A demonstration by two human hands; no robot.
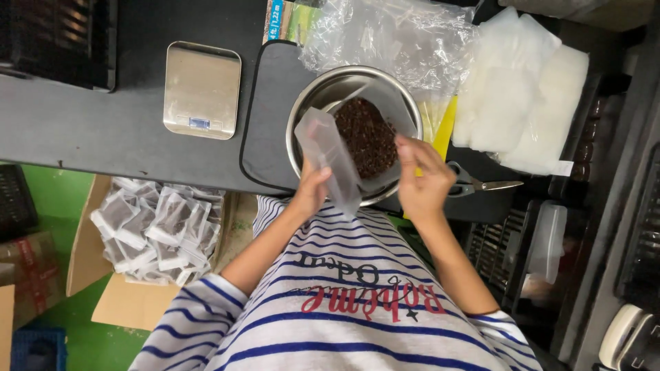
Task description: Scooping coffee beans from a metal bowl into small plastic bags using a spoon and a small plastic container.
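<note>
Translucent plastic is what the left hand (311, 192) grips: a small, empty clear pouch (328, 156), pinched near its lower end and tilted up over the near rim of the round steel bowl (309, 96). The right hand (423, 180) holds nothing that I can make out, its fingers curled at the bowl's right edge, close beside the pouch. To fill well, I judge the pouch mouth should stay open and directly above the dark reddish-brown dried pieces (368, 134), so spills fall back in. The bowl sits on a dark grey mat (265, 117) on the black bench (82, 117). Farther left lies a flat steel scale (201, 86).
</note>
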